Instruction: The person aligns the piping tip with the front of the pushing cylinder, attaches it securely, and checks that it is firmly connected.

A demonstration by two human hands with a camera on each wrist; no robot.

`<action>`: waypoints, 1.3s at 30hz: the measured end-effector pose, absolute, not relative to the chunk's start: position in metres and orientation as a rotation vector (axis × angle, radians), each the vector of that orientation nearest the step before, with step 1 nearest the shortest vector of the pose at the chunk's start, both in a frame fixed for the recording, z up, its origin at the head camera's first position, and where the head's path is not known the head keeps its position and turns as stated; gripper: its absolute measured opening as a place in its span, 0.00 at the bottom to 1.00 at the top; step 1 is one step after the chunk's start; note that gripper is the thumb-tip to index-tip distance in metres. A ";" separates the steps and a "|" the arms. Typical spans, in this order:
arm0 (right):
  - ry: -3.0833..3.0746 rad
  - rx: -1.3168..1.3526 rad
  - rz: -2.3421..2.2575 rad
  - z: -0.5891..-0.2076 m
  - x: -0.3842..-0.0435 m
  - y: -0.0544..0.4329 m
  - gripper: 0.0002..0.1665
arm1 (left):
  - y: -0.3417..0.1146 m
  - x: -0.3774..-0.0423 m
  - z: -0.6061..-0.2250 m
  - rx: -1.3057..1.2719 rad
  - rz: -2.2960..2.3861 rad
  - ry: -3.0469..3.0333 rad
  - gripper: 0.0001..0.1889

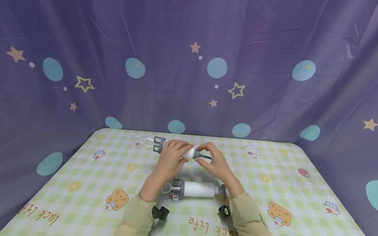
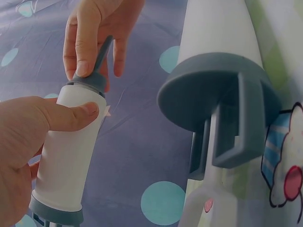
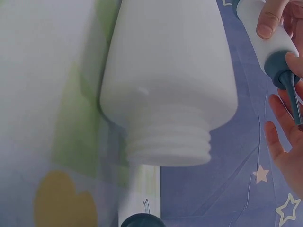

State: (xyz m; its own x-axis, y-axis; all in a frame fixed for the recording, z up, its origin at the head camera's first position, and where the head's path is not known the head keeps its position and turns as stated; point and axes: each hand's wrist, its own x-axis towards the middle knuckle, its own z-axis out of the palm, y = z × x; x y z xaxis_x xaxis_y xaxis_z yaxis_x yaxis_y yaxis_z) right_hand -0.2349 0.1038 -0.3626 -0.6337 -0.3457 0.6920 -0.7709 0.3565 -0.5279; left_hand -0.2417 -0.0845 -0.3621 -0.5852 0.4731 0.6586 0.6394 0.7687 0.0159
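A white syringe-like tube (image 1: 188,154) with a grey collar (image 1: 159,144) is raised over the table, tilted. My left hand (image 1: 171,159) grips its barrel, thumb along the near side in the left wrist view. At the tube's other end, a grey nozzle cap (image 2: 95,81) with a thin tapered spout (image 1: 205,156) sits on the neck. Thumb and fingers of my right hand (image 1: 218,163) pinch that cap; whether its thread is fully seated cannot be seen. Below the hands lies a second white tube (image 1: 199,189), its threaded neck (image 3: 168,144) bare.
A separate grey piece (image 1: 224,192) lies beside the second tube's neck, partly hidden by my right wrist. That tube's grey collar (image 2: 213,90) and pale plunger handle (image 1: 166,187) point left. A checked tablecloth (image 1: 124,180) covers the table; a purple curtain (image 1: 177,85) hangs behind.
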 end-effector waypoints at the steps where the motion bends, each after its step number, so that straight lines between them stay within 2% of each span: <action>1: -2.160 0.966 1.216 -0.363 -0.235 0.104 0.18 | -0.085 -0.242 -0.362 -0.826 -0.331 -2.307 0.27; 12: -2.217 0.896 1.246 -0.393 -0.259 0.110 0.17 | -0.085 -0.242 -0.362 -0.836 -0.341 -2.288 0.27; 28: -2.294 0.840 1.254 -0.393 -0.260 0.112 0.08 | -0.081 -0.239 -0.358 -0.891 -0.357 -2.221 0.27; 39: -2.351 0.780 1.313 -0.392 -0.258 0.112 0.10 | -0.079 -0.238 -0.358 -0.905 -0.337 -2.230 0.27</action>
